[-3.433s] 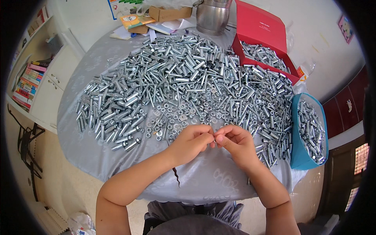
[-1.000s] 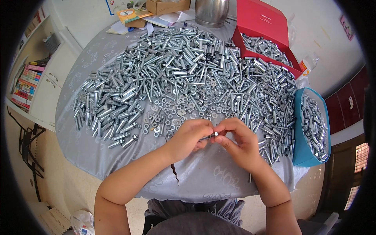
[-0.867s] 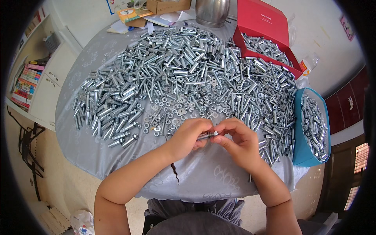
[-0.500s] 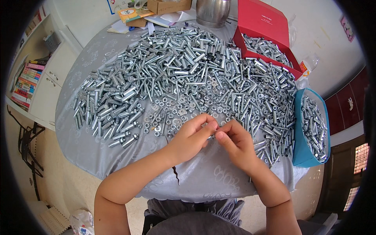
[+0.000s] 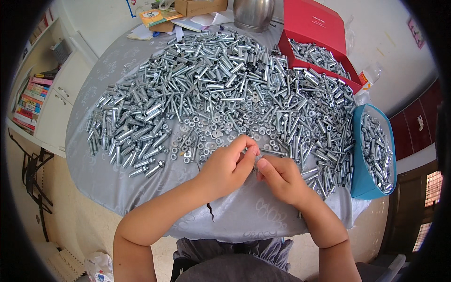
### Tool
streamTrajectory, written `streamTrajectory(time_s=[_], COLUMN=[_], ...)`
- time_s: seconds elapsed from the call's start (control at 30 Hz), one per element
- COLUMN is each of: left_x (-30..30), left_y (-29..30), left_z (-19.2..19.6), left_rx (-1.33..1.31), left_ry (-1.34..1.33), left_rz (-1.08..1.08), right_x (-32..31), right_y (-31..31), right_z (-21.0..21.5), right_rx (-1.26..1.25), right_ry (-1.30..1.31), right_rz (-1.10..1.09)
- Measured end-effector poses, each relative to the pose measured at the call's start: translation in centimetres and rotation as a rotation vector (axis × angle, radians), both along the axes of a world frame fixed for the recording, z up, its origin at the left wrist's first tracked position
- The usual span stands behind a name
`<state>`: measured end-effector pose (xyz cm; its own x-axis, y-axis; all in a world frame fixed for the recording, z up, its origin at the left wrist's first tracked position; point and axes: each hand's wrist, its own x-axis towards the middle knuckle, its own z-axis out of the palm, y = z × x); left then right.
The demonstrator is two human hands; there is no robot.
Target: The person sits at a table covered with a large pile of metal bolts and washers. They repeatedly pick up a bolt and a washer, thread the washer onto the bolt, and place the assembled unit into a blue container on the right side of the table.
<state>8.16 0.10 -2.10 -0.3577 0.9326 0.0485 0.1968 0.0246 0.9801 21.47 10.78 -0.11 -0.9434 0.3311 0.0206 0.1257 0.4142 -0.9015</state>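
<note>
Over the near middle of the table, my left hand point(image 5: 226, 168) and my right hand point(image 5: 281, 177) meet fingertip to fingertip, both closed in a pinch. A small silvery metal part point(image 5: 257, 160) shows between the fingertips; its kind is mostly hidden by them. Just beyond my right fingers is a slim metal bolt point(image 5: 272, 152); I cannot tell whether it is held or lying there. Loose nuts and washers point(image 5: 216, 134) are scattered beyond my hands. A large heap of metal sleeves and bolts point(image 5: 221, 70) spreads behind them.
Sleeve anchor bolts point(image 5: 141, 141) lie in a pile at left. At right stand a red lidded box point(image 5: 319, 28) and a teal bin point(image 5: 359, 160), both filled with metal parts. A steel pot point(image 5: 253, 16), a cardboard box point(image 5: 202, 6) and papers sit at the back of the grey cloth point(image 5: 108, 70).
My right hand has turned slightly and its fingers have shifted, uncovering the slim bolt beyond them. My left hand stays nearly in place. The view has shifted a little.
</note>
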Motion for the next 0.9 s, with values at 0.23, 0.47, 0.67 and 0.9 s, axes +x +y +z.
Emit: streamTrajectory(time_s=[0.23,0.47,0.67,0.9], left_x=[-0.3,0.0,-0.4,-0.3], left_y=[0.0,-0.1,0.1,0.1], left_z=[-0.3,0.0,0.3,0.6], left_rx=[0.018,0.078,0.067,0.016], left_ry=[-0.032,-0.115,0.088,-0.092], left_rz=[-0.108,-0.099,-0.074,-0.109], right_x=[0.4,0.5,0.3,0.1], right_y=[0.4,0.5,0.1,0.2], right_z=[0.2,0.4,0.3,0.5], right_rx=[-0.418,-0.379,-0.056,0.223], right_ry=[-0.188,-0.056,0.011,0.117], right_rz=[0.071,0.104,0.032,0.058])
